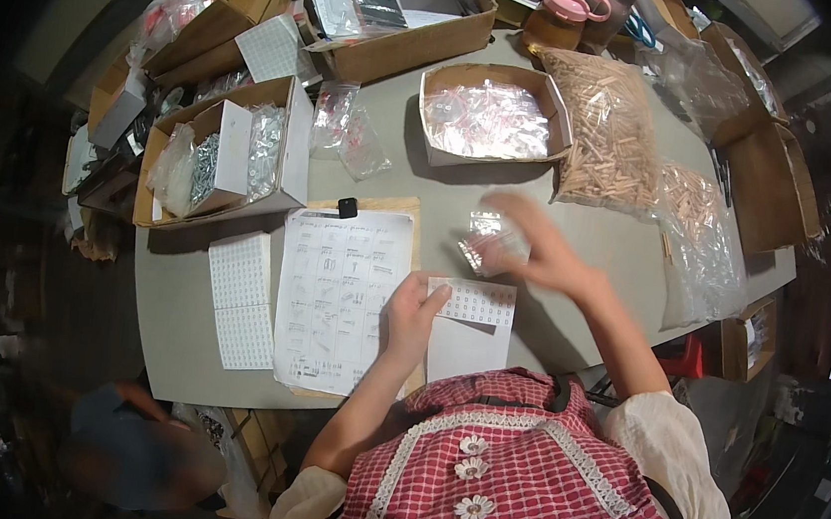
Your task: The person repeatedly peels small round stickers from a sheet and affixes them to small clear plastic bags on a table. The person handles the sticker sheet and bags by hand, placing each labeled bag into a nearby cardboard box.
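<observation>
My left hand (412,311) pinches the left edge of a small sheet of printed labels (481,303) between thumb and fingers. Beneath that sheet lies a plain white paper (469,353). Smeared by motion, my right hand (544,250) is over the table with fingers and thumb stretched apart. Small clear plastic bags (485,236) with red marks lie right beside its fingers, partly covered by them. Whether a fingertip touches the bags I cannot make out. To the left, a clipboard (406,221) carries a printed parts sheet (339,302) under a black clip (346,207).
More label sheets (239,298) lie left of the clipboard. An open box of plastic bags (427,143) and a big bag of wooden dowels (603,128) stand beyond my hands. A box of hardware (296,148) is at left. A person (142,448) is at lower left.
</observation>
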Demonstrator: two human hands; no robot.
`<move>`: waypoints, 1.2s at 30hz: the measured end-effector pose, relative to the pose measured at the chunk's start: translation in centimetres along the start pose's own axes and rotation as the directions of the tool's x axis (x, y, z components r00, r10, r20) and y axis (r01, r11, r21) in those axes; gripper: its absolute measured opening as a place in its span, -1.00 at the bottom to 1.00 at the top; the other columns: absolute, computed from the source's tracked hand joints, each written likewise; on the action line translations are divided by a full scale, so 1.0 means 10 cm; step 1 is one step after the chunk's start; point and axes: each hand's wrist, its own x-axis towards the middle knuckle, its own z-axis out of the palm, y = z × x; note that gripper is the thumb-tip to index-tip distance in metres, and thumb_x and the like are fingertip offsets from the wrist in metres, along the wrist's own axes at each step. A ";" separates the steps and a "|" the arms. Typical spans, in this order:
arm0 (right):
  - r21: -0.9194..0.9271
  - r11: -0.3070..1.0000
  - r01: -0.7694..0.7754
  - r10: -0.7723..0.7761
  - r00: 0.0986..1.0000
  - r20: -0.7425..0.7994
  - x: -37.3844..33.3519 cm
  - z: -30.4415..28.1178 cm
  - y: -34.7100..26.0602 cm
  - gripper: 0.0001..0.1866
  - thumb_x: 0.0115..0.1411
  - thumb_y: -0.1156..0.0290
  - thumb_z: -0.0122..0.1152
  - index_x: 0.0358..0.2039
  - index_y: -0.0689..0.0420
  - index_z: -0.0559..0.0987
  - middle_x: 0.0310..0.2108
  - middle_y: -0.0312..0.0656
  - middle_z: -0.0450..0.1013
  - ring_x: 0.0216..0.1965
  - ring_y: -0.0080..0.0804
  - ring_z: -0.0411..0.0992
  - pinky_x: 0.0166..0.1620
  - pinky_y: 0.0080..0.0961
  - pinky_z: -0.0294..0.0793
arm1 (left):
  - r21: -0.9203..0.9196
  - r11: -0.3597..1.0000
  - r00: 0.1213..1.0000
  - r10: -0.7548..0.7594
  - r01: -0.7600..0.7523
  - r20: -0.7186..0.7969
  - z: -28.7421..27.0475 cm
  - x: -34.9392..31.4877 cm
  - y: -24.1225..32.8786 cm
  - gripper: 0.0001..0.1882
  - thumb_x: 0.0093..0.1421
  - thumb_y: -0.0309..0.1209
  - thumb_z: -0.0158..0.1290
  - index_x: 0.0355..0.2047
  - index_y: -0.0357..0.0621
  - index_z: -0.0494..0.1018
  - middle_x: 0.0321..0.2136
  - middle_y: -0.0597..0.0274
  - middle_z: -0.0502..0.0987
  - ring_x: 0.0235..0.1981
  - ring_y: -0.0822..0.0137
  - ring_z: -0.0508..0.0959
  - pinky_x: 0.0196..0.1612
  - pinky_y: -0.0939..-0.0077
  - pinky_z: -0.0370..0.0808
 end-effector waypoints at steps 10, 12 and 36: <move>0.113 0.978 -0.177 0.171 0.984 0.056 -0.78 0.25 -0.23 -0.47 0.17 0.64 0.14 0.19 0.13 0.53 0.09 0.04 0.50 0.09 -0.03 0.50 0.14 -0.26 0.50 | -0.128 0.991 0.970 0.066 -0.037 0.234 -0.05 -0.12 0.27 -0.49 0.27 -0.55 0.09 0.22 -0.32 0.32 0.02 0.03 0.55 0.06 0.30 0.54 0.12 0.45 0.47; 0.241 0.933 -0.266 0.280 0.959 -0.029 -0.76 0.27 -0.28 -0.71 0.27 0.54 0.18 -0.01 0.20 0.65 -0.19 -0.06 0.63 -0.15 -0.27 0.60 -0.04 -0.40 0.55 | -0.121 0.988 0.935 0.128 -0.092 0.332 -0.08 -0.12 0.28 -0.37 0.22 -0.51 0.17 0.28 -0.33 0.27 0.13 0.03 0.46 0.19 0.26 0.44 0.12 0.43 0.47; 0.535 0.843 -0.059 0.031 0.998 0.060 -0.77 0.07 -0.32 -0.54 0.16 0.63 0.07 0.06 0.11 0.67 0.12 -0.13 0.54 0.11 -0.29 0.52 0.18 -0.38 0.47 | 0.085 0.979 0.973 0.168 -0.183 0.157 0.19 -0.23 0.38 -0.44 0.26 -0.59 0.14 0.26 -0.24 0.30 -0.08 0.17 0.57 -0.12 0.48 0.58 -0.03 0.58 0.53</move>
